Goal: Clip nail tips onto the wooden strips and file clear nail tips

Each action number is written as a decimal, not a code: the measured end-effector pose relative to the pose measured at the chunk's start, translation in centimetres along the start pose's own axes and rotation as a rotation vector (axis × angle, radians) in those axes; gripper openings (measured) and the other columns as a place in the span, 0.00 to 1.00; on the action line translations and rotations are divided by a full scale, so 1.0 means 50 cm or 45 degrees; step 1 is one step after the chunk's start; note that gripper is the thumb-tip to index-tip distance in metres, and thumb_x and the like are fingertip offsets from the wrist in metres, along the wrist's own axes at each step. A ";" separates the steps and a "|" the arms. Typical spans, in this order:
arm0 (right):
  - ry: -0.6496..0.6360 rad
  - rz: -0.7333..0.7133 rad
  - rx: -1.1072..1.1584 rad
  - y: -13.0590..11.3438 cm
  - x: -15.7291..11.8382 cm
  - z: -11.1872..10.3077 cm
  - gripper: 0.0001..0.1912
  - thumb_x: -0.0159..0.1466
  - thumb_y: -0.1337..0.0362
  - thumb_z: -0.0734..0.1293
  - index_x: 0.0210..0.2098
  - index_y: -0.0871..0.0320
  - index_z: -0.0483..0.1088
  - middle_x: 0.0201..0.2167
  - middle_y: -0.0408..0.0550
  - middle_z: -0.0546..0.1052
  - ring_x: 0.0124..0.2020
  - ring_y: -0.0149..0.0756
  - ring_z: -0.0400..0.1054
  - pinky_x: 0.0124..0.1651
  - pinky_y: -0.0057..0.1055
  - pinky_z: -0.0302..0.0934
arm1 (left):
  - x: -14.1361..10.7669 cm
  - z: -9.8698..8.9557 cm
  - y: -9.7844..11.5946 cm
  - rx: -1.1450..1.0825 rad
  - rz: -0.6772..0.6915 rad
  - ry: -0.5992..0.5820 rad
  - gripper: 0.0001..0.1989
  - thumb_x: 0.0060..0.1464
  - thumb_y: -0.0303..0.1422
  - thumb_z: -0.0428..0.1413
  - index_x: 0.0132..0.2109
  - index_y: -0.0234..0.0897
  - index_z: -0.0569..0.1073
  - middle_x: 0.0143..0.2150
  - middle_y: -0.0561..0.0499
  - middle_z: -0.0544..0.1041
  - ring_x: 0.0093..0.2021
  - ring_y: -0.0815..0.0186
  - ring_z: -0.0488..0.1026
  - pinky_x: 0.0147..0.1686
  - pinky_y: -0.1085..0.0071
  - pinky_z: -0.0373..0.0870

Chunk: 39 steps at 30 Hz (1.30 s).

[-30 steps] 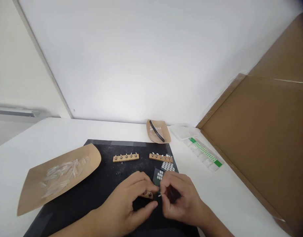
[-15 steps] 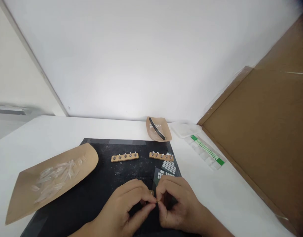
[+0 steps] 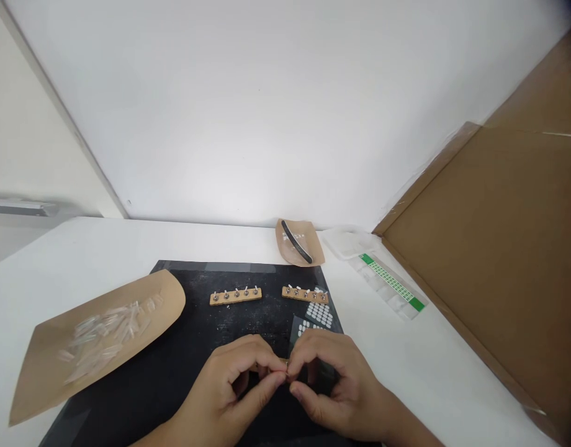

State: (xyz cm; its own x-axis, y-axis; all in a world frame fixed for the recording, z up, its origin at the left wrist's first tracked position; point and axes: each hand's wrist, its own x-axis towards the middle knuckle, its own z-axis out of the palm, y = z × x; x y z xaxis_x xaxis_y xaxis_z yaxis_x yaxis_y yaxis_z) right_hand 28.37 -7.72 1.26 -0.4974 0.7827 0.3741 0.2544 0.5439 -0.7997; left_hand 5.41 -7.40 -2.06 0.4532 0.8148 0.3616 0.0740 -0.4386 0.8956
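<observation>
My left hand (image 3: 241, 385) is closed in a pinch, thumb against index finger, over the black mat (image 3: 155, 366). My right hand (image 3: 336, 379) meets it there, its curled index fingertip touching my left fingertips and its thumb slightly lower. Whatever sits between the fingertips is too small and too hidden to name. Just behind them a cork strip (image 3: 283, 361) shows only in part. Farther back, two cork strips, one on the left (image 3: 236, 297) and one on the right (image 3: 305, 295), carry several metal holders with small pale pieces on top.
Brown paper (image 3: 162, 282) at left bears loose clear nail tips (image 3: 111, 329). Sheets of white oval tabs (image 3: 319, 315) lie beside my right hand. A curved black nail file (image 3: 297, 242) rests on smaller paper. A green-marked plastic packet (image 3: 392, 282) and cardboard (image 3: 494, 248) stand rightward.
Both hands have shifted slightly left and up, closer to the partly hidden strip. My right thumb has parted a little from its index finger.
</observation>
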 end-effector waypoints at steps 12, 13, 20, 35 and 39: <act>-0.023 0.065 -0.064 -0.001 0.000 0.007 0.04 0.66 0.70 0.68 0.37 0.54 0.71 0.31 0.43 0.75 0.30 0.31 0.68 0.32 0.26 0.62 | 0.004 -0.008 0.000 -0.019 0.127 -0.015 0.09 0.66 0.25 0.62 0.48 0.44 0.83 0.36 0.51 0.83 0.36 0.66 0.78 0.38 0.73 0.74; -0.022 0.058 -0.074 -0.002 0.000 0.008 0.04 0.66 0.70 0.68 0.36 0.54 0.70 0.30 0.42 0.74 0.29 0.31 0.67 0.31 0.25 0.61 | 0.005 -0.009 -0.001 -0.020 0.150 -0.019 0.09 0.66 0.25 0.62 0.48 0.43 0.83 0.37 0.50 0.83 0.37 0.66 0.79 0.39 0.72 0.75; 0.060 -0.012 -0.177 0.010 0.001 0.005 0.07 0.63 0.72 0.67 0.35 0.54 0.66 0.29 0.40 0.71 0.28 0.29 0.65 0.31 0.25 0.58 | 0.015 -0.023 -0.014 0.244 0.383 0.025 0.09 0.64 0.25 0.66 0.49 0.40 0.81 0.38 0.50 0.84 0.37 0.64 0.76 0.40 0.67 0.74; -0.083 -0.186 -0.639 0.036 0.010 0.012 0.06 0.69 0.73 0.65 0.39 0.55 0.71 0.31 0.42 0.74 0.31 0.32 0.68 0.33 0.27 0.59 | 0.019 -0.052 -0.052 0.438 0.120 -0.159 0.05 0.60 0.26 0.65 0.42 0.39 0.79 0.40 0.48 0.79 0.48 0.57 0.70 0.50 0.60 0.71; -0.126 -0.226 -0.744 0.043 0.007 0.016 0.05 0.71 0.71 0.66 0.39 0.56 0.71 0.33 0.43 0.75 0.32 0.33 0.69 0.34 0.29 0.60 | 0.020 -0.043 -0.050 0.385 0.130 -0.171 0.02 0.63 0.28 0.65 0.42 0.40 0.80 0.39 0.49 0.80 0.47 0.57 0.71 0.49 0.61 0.71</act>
State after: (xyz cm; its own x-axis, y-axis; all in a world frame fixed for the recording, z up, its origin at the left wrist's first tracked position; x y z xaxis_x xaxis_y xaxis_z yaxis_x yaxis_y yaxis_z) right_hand 28.08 -6.49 -0.71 -0.6410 0.6487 0.4102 0.5591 0.7608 -0.3295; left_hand 3.76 -4.67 -3.39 0.5831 0.7125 0.3904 0.2730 -0.6244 0.7318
